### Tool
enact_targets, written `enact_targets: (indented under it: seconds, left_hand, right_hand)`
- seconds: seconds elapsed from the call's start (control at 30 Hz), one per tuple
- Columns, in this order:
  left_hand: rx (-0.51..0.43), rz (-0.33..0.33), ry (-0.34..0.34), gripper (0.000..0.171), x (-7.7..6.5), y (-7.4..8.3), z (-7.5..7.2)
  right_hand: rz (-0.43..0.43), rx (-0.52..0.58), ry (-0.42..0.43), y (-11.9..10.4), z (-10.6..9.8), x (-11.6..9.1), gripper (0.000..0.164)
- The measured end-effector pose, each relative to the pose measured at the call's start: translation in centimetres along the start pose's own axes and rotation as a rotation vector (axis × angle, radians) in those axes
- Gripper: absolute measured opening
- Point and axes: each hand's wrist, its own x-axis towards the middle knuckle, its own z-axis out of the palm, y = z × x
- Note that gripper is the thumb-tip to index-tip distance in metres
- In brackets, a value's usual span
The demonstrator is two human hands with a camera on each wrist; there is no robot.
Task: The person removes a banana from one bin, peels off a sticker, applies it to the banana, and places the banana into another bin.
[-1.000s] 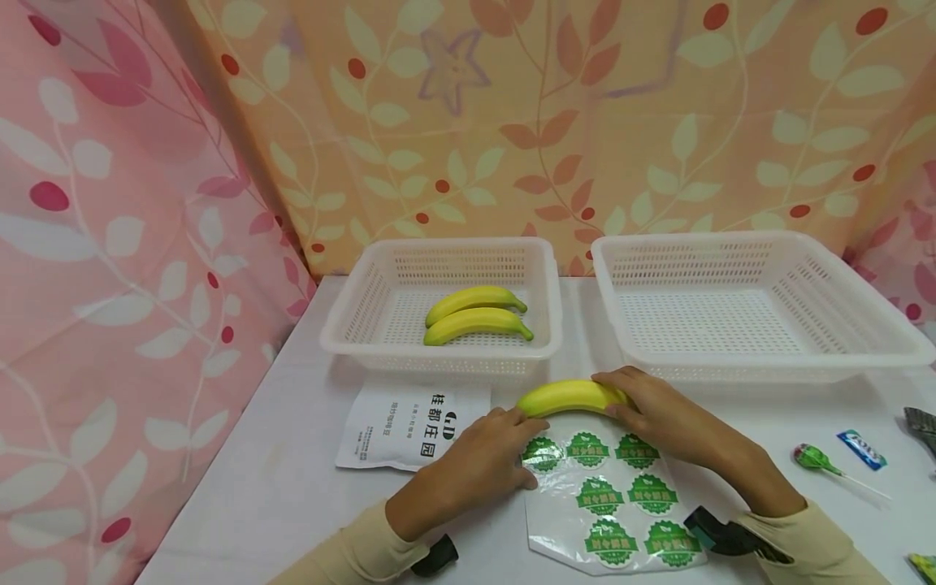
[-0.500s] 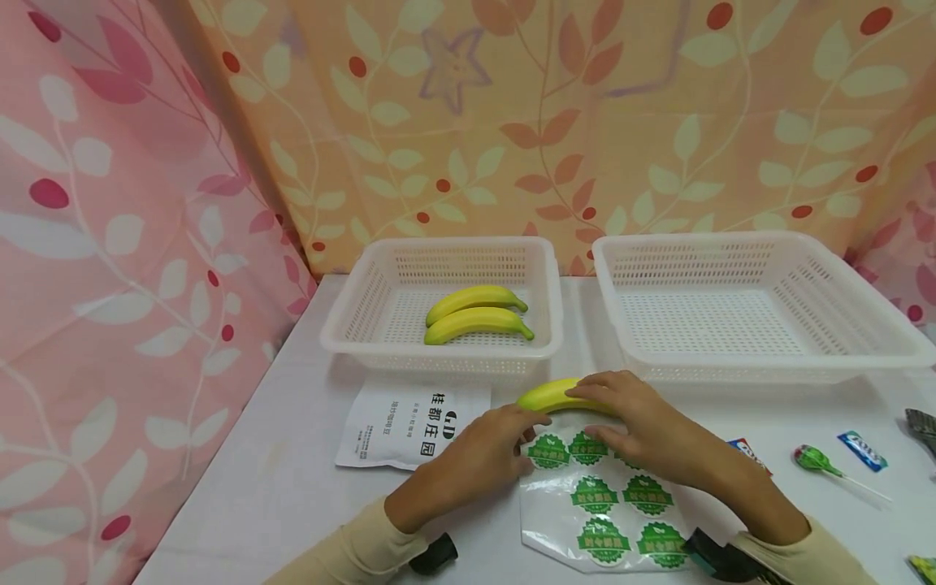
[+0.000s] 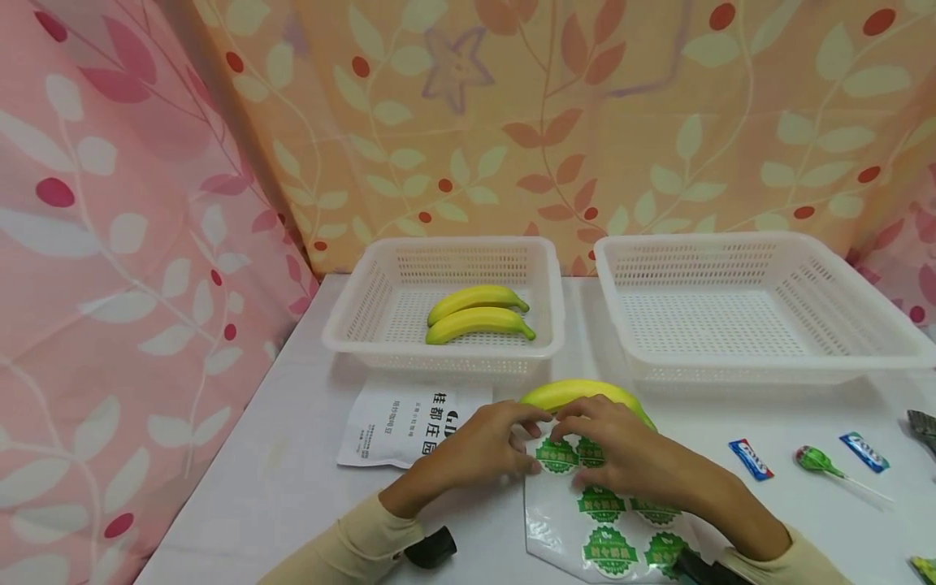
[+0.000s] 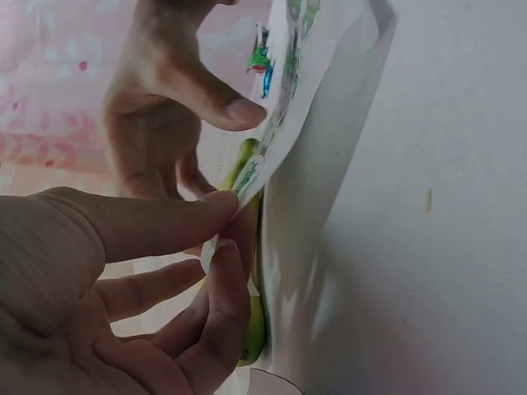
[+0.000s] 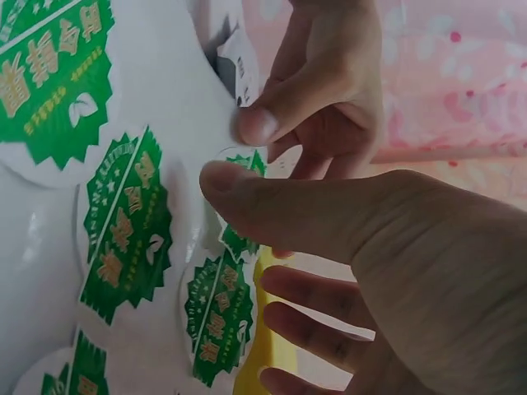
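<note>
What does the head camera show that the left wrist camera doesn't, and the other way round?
Only the head view shows the two bananas lying in the left basket and the purple star on the curtain.

Only the left wrist view shows the sticker sheet nearly edge-on, bowed up off the tabletop.

Both show the left hand, the right hand, the sheet's green stickers and the banana on the table.

On the bench (image 3: 241, 504), a basket (image 3: 444, 353) holding two bananas (image 3: 478, 324) stands left of a second basket (image 3: 775, 363). Before the first lies a pouch (image 3: 395, 426), with a third banana (image 3: 585, 391) to its right, just behind a sticker sheet (image 3: 574, 528). Farther right, a lollipop (image 3: 809, 458) lies between two wrapped sweets (image 3: 750, 460).
</note>
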Motion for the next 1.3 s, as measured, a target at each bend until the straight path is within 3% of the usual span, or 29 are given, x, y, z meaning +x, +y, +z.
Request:
enact_targets:
  seconds: [0.2, 0.37, 0.57, 0.8, 0.9, 1.03, 1.13, 1.2, 1.3]
  left_hand:
    - [-0.131, -0.059, -0.008, 0.063, -0.1, 0.1, -0.3]
    - [-0.146, -0.060, -0.013, 0.063, -0.1, 0.1, -0.3]
    - [-0.017, -0.011, -0.035, 0.053, 0.2, -0.4, 0.1]
    - [0.186, 0.060, 0.007, 0.042, 0.0, -0.2, 0.2]
    - [0.103, 0.044, 0.023, 0.031, -0.3, 0.2, -0.1]
    - [-0.183, 0.001, -0.009, 0.034, -0.4, 0.4, -0.3]
    - [-0.354, -0.026, -0.025, 0.040, -0.2, 0.5, -0.5]
    - [-0.402, -0.032, -0.009, 0.040, 0.0, 0.5, -0.6]
    - [-0.395, -0.027, 0.048, 0.039, 0.0, 0.4, -0.6]
  right_hand:
    - [0.028, 0.015, -0.037, 0.4, 0.2, 0.0, 0.040]
    - [-0.045, -0.016, -0.008, 0.7, 0.0, -0.1, 0.028]
    - [-0.186, -0.070, 0.086, 1.1, -0.1, -0.2, 0.018]
    - [-0.303, -0.078, 0.351, 1.3, -0.1, -0.1, 0.029]
    - [-0.324, -0.072, 0.434, 1.3, -0.4, -0.1, 0.034]
    - [-0.378, -0.074, 0.506, 1.1, -0.7, -0.2, 0.010]
    - [-0.411, -0.082, 0.518, 0.8, -0.8, -0.2, 0.033]
    - [-0.417, -0.090, 0.509, 0.7, -0.8, -0.2, 0.034]
    - [-0.395, -0.105, 0.470, 0.6, -0.9, -0.3, 0.010]
